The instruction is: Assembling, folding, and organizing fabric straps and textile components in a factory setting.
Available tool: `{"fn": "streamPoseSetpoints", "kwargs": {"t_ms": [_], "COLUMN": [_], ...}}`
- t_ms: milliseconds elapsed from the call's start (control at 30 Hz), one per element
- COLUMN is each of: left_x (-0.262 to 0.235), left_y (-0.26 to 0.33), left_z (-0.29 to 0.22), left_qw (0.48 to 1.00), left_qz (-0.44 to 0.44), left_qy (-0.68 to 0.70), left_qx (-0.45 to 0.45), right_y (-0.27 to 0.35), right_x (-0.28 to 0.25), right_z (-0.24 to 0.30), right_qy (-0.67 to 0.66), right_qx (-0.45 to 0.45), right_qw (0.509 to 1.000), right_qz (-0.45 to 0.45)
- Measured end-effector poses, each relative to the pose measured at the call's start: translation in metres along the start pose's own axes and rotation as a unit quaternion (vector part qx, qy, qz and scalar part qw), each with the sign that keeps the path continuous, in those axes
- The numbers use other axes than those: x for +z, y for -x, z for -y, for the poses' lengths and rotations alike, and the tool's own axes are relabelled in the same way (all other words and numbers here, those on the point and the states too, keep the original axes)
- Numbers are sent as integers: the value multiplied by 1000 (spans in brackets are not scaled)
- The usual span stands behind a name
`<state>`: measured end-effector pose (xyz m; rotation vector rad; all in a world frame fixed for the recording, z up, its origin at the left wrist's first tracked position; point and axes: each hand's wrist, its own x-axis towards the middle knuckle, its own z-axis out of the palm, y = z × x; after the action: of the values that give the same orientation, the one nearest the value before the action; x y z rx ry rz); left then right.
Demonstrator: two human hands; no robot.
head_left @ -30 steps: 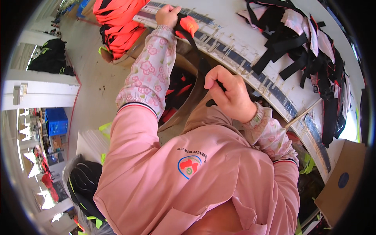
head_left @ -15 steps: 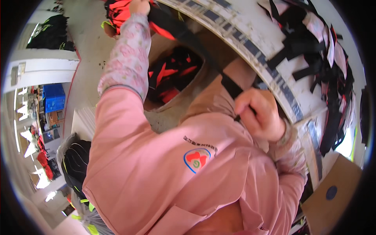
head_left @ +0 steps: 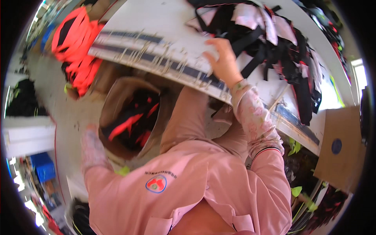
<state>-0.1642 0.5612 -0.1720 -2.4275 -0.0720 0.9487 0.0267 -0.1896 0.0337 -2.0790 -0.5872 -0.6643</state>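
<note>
My right hand [head_left: 223,60] is over the white table [head_left: 137,17], empty, with thumb and fingers apart. Just beyond it lies a heap of black straps and pale pink fabric pieces [head_left: 266,47]; I cannot tell whether the fingertips touch the table. Low on the left, my left hand [head_left: 91,132] is smeared by motion beside a brown, open-topped bin [head_left: 117,92]. Inside that bin are black and red fabric pieces [head_left: 131,119]. Farther off at the upper left hangs or lies a bright red-orange and black bundle of straps [head_left: 78,43], by the table's left corner.
The table's worn front edge, with dark strips and loose threads, crosses above my knees. A cardboard box [head_left: 338,145] stands at the right. Blue crates [head_left: 43,166] and a black heap [head_left: 25,98] are at the far left.
My right hand has left the black strap near my lap and moved up over the table. My left hand has come away from the red-orange bundle, down toward my side. The view has turned.
</note>
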Motion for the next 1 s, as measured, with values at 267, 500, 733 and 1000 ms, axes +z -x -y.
{"fn": "streamPoseSetpoints", "kwargs": {"t_ms": [267, 500, 733, 1000], "left_x": [-144, -354, -491, -506], "left_y": [5, 26, 109, 127], "left_z": [-127, -226, -379, -492], "left_qw": [709, 621, 467, 563], "left_qz": [10, -158, -298, -379], "left_qy": [695, 737, 705, 341], "left_qx": [-123, 217, 443, 651], "right_y": [-33, -7, 77, 185], "right_x": [-155, -142, -94, -63], "right_z": [-180, -151, 1, 40], "right_qy": [407, 342, -485, -396], "right_qx": [255, 218, 313, 522], "right_qw": [877, 905, 751, 729], "right_qz": [-16, -130, -320, -198]}}
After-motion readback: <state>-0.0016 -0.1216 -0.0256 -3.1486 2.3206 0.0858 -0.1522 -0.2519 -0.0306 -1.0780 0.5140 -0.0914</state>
